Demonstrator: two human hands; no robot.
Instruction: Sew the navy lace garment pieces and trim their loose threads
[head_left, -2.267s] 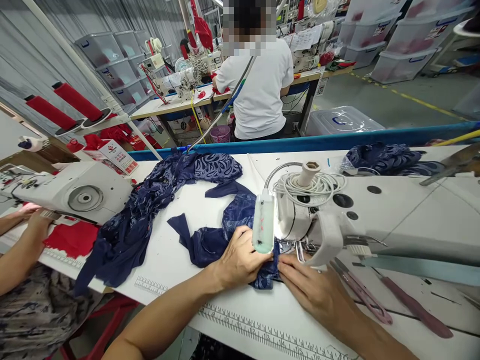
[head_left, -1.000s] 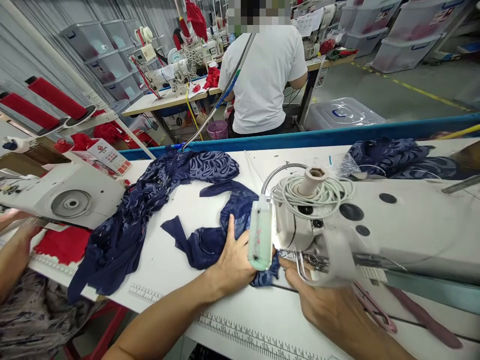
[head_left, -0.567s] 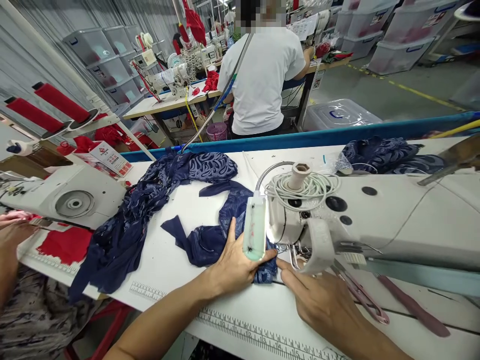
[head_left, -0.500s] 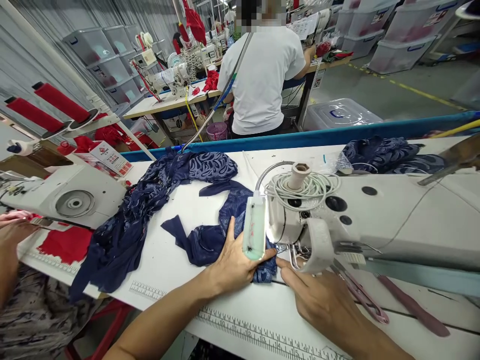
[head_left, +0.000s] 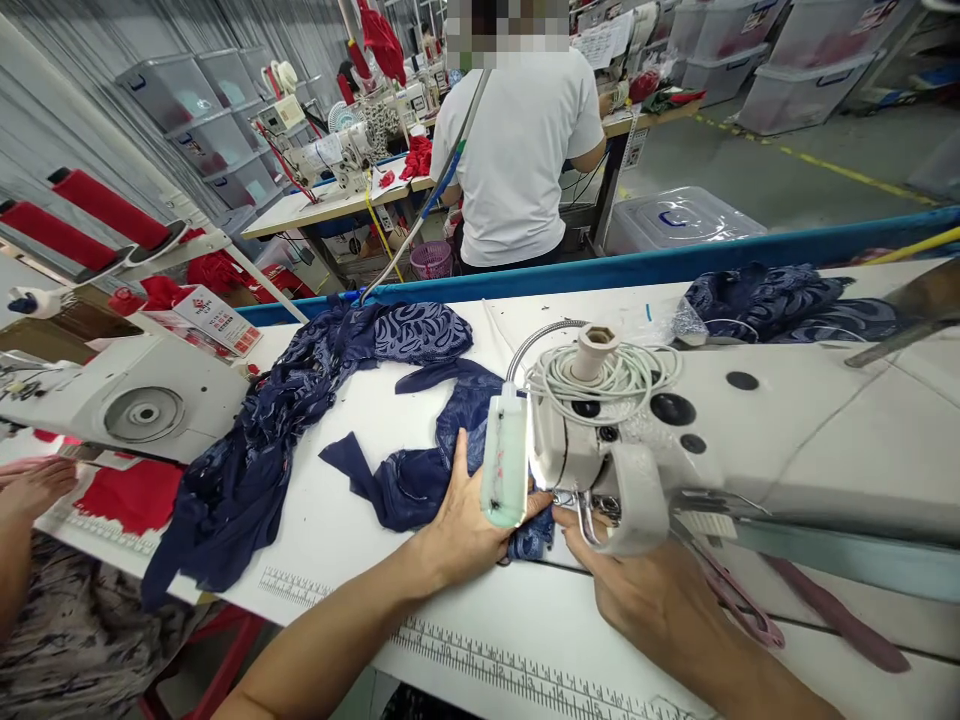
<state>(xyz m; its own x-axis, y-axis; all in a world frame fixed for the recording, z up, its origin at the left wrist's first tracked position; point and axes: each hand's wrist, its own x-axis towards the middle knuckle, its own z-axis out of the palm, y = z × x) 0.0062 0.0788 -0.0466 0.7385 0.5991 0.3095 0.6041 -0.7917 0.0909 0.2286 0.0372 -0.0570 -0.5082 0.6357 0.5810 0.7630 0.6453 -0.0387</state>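
Observation:
Dark blue patterned fabric lies on the white table, one end at the needle area of the white sewing machine. My left hand presses flat on this fabric with its fingers spread, partly hidden by the pale green lamp. Right of the fabric end, my right hand has its index fingertip at the cloth's edge near the presser foot; its other fingers are partly hidden behind the machine's white guard.
More blue fabric is heaped at the left, beside another machine where a co-worker's hand shows. Pink-handled scissors and a mauve tool lie right. A person in white sits ahead.
The fabric end under my hands has shifted slightly away, toward the needle area. My right hand has moved slightly forward with it. The co-worker's hand at the left has shifted.

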